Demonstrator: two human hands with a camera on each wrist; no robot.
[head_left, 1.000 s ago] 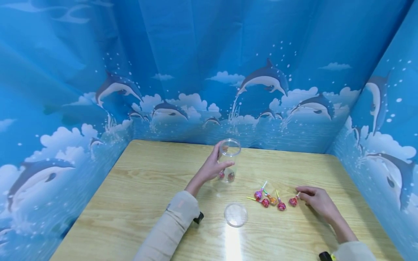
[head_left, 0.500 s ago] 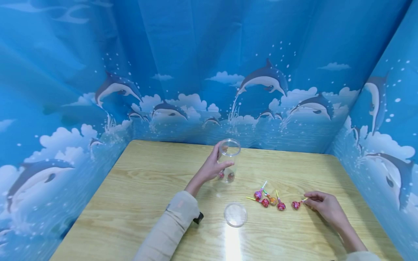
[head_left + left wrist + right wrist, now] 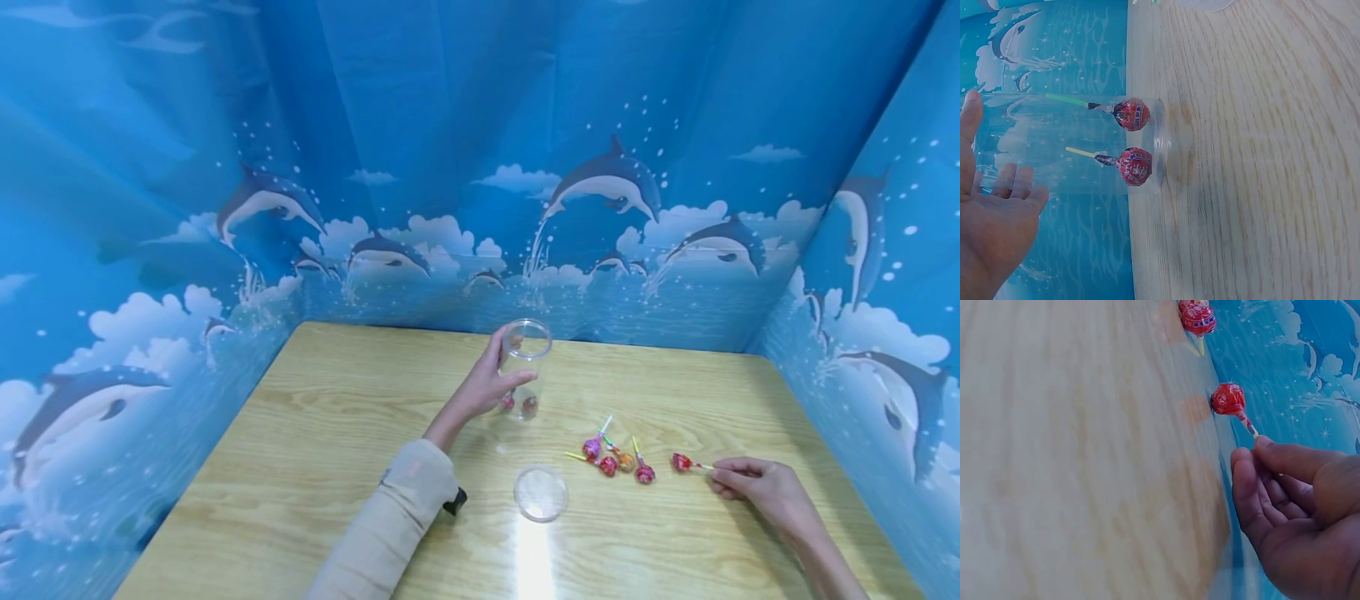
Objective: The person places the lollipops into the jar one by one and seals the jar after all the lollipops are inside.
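My left hand (image 3: 483, 387) curls round the upright clear jar (image 3: 523, 367) near the middle of the wooden table (image 3: 315, 433), two lollipops (image 3: 1132, 140) lying in its bottom; my right hand (image 3: 765, 490) pinches the stick of a red lollipop (image 3: 681, 462) on the table, just right of four loose lollipops (image 3: 613, 454), the jar's lid (image 3: 541, 493) lying nearer me

Clear glossy plastic jar (image 3: 525, 367) and lid (image 3: 541, 493) on smooth, light-grained wooden table (image 3: 315, 442).
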